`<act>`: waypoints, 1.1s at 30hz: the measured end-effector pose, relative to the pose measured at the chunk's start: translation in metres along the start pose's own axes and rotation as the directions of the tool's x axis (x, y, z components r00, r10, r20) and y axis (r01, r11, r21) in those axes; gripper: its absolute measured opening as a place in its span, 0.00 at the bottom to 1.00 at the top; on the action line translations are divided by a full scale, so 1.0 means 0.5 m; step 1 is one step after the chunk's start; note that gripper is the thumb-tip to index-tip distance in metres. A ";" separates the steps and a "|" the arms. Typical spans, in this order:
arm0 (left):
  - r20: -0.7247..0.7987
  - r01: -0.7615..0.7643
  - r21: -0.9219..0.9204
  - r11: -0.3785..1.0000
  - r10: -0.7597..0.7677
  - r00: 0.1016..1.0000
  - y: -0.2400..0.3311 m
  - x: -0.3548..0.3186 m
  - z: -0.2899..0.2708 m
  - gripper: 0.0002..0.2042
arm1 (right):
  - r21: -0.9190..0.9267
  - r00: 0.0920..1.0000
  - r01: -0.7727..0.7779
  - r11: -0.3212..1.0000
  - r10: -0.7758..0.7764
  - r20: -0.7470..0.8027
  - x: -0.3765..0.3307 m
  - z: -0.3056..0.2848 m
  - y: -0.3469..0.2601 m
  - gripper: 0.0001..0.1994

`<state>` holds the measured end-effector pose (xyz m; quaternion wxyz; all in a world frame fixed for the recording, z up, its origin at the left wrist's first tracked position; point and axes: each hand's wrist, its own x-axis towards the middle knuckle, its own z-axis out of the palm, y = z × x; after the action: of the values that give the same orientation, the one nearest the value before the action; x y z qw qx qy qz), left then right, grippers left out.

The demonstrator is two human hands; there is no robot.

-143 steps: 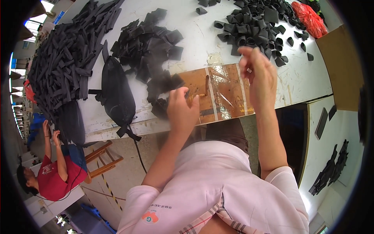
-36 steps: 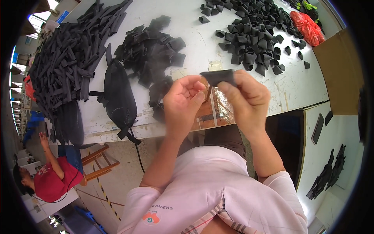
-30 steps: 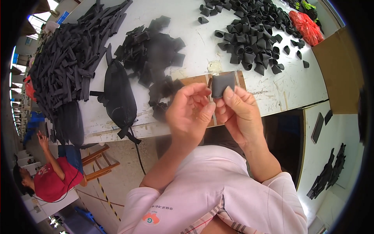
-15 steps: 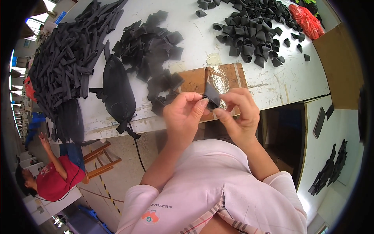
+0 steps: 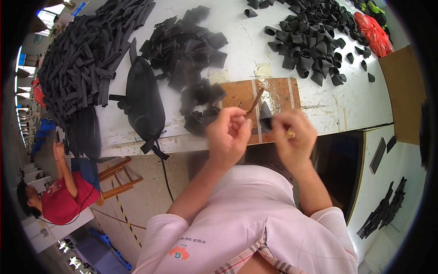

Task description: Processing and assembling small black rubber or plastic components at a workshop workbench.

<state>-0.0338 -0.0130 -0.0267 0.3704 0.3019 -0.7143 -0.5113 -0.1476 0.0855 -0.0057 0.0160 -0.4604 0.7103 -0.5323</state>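
My left hand [image 5: 229, 138] is closed, with a thin brown stick [image 5: 257, 100] rising from its fingertips. My right hand [image 5: 294, 139] has its fingers curled and pinches a small folded black fabric piece [image 5: 265, 113], slightly blurred. The stick and the fabric piece are apart. Both hands are over the near edge of a brown board [image 5: 237, 93] with a shiny taped patch. Left of the board, close to my left hand, lies a loose pile of flat black fabric pieces [image 5: 185, 57].
Folded black loops [image 5: 310, 43] are heaped at the far right, near a red plastic bag [image 5: 373, 34]. Long black strips [image 5: 82, 59] and a black padded pouch [image 5: 143, 100] lie left. A cardboard sheet [image 5: 401, 91] stands right. A person in red [image 5: 64, 201] sits at lower left.
The black piece, earlier between both hands, has come away to the right in my right hand. The brown stick now shows bare and tilted in my left hand. The view has shifted slightly.
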 end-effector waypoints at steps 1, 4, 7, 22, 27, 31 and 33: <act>-0.036 0.031 0.020 0.999 -0.030 0.999 -0.023 0.004 -0.012 0.05 | 0.044 0.996 -0.081 0.996 0.083 -0.044 0.030 -0.016 0.009 0.03; -0.057 0.089 0.425 0.901 -0.071 0.996 -0.088 0.046 -0.035 0.09 | 0.230 0.869 -0.346 0.910 0.403 -0.289 0.138 -0.074 0.084 0.09; 0.051 -0.114 0.720 0.685 0.113 0.992 -0.147 0.080 -0.021 0.10 | 0.112 0.821 -0.351 0.930 0.363 -0.440 0.144 -0.082 0.135 0.12; 0.067 0.462 0.020 0.886 -0.463 0.884 -0.108 0.091 -0.043 0.06 | 0.214 0.896 -0.424 0.880 0.372 0.244 -0.034 0.053 0.030 0.03; 0.271 0.580 -0.485 0.654 -0.518 0.811 -0.039 0.037 -0.051 0.05 | 0.285 0.913 -0.400 0.871 0.352 0.208 -0.017 0.065 -0.007 0.04; 0.339 0.546 -0.563 0.620 -0.430 0.837 0.010 0.017 -0.042 0.03 | 0.362 0.951 -0.307 0.880 0.264 0.164 -0.011 0.061 -0.026 0.06; 0.380 0.527 -0.558 0.641 -0.367 0.849 0.023 0.017 -0.042 0.03 | 0.314 0.958 -0.279 0.907 0.239 0.160 -0.014 0.052 -0.032 0.07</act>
<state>-0.0212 -0.0271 -0.0094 0.2257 0.2624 -0.4342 -0.8317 -0.1203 0.0709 -0.0080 0.2062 -0.3830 0.6626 -0.6097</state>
